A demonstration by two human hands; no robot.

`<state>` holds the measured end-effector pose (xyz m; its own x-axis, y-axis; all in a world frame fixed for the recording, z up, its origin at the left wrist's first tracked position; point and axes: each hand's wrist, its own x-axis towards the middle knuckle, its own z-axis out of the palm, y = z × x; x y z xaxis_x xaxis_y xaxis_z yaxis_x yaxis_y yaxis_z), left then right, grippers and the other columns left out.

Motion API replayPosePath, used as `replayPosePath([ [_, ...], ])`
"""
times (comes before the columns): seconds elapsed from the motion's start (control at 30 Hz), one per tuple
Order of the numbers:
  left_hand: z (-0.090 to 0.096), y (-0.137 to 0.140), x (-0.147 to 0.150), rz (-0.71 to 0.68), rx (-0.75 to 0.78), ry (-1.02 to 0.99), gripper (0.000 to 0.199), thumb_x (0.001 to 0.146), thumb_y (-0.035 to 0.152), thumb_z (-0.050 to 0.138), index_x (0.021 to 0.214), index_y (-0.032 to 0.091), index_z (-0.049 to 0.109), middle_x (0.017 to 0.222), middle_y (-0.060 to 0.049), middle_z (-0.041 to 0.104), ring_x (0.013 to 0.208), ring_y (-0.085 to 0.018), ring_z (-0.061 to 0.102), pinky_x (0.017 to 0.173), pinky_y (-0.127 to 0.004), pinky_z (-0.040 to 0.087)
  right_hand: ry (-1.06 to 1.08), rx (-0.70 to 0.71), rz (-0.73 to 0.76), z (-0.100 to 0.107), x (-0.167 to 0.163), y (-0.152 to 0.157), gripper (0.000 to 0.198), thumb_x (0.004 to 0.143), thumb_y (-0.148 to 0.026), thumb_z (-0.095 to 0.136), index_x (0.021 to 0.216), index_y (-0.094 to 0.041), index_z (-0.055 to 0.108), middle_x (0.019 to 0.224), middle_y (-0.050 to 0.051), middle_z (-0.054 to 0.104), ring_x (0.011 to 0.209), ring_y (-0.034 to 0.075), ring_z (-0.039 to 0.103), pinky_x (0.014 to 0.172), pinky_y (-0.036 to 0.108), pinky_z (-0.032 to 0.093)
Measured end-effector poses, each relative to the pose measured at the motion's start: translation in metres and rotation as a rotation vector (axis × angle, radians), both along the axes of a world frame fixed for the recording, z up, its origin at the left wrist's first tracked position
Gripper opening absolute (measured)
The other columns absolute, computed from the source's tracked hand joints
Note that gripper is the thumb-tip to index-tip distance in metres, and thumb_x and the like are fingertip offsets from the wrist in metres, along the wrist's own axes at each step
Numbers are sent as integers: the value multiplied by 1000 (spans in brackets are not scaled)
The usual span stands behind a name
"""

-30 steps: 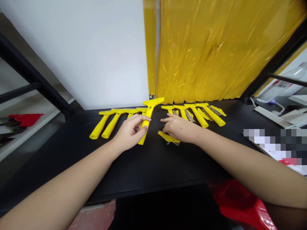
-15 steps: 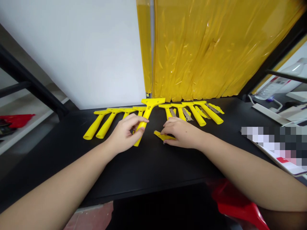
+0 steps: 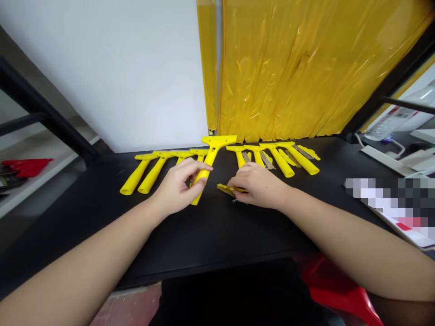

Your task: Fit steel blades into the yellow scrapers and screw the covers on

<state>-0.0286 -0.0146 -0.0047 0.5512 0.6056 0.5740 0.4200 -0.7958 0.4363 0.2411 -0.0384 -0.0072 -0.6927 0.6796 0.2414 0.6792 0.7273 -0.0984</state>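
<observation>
My left hand (image 3: 180,185) is closed round the handle of a yellow scraper (image 3: 210,156), its wide head pointing away from me. In my right hand (image 3: 256,184) I pinch a flat yellow scraper plate (image 3: 224,188) with a thin metal strip along it; a tiny ring-like bit hangs below, and my fingers hide much of the piece. Several yellow scraper handles lie left of my left hand, the outermost being a hollow handle (image 3: 131,179). Beyond my right hand lie more handles, such as the handle (image 3: 307,163), with metal blades (image 3: 268,160) and small yellow plates (image 3: 309,152) among them.
All this lies on a black table (image 3: 204,244). A white panel (image 3: 136,77) and a yellow-wrapped surface (image 3: 282,68) rise at its back. To the right are a plastic bottle (image 3: 390,122) and white boxes. Black frame bars (image 3: 23,120) stand at the left.
My right hand has tilted the yellow plate, so its metal strip shows along the lower edge. My left hand still grips the scraper; the whole view has shifted slightly.
</observation>
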Motion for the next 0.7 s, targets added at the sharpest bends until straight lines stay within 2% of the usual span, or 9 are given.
replayPosePath([
  [0.33, 1, -1, 0, 12, 17, -17, 24, 93, 14, 64, 115, 20, 72, 84, 1, 57, 70, -13, 53, 64, -26, 45, -74, 202, -48, -6, -3, 3, 16, 91, -16, 59, 87, -18, 74, 78, 4, 72, 80, 21, 63, 79, 35, 35],
  [0.47, 0, 0, -1, 13, 16, -13, 24, 93, 14, 64, 116, 20, 72, 84, 1, 56, 70, -13, 53, 64, -26, 44, -87, 249, -63, -10, -3, 7, 18, 92, -16, 57, 86, -18, 73, 80, 4, 72, 81, 21, 63, 76, 34, 36],
  [0.6, 0, 0, -1, 25, 18, -10, 24, 94, 15, 65, 116, 20, 72, 84, 1, 55, 71, -12, 53, 65, -27, 44, 10, 277, -78, -11, 0, 8, 17, 93, -15, 56, 89, -18, 72, 87, 5, 74, 83, 21, 63, 77, 34, 39],
  [0.7, -1, 0, -2, 28, 11, -14, 24, 94, 15, 65, 116, 20, 72, 84, 1, 54, 70, -12, 53, 65, -27, 44, 110, 222, 14, -4, 3, 0, 14, 93, -15, 57, 92, -18, 71, 88, 4, 73, 83, 20, 63, 77, 32, 42],
])
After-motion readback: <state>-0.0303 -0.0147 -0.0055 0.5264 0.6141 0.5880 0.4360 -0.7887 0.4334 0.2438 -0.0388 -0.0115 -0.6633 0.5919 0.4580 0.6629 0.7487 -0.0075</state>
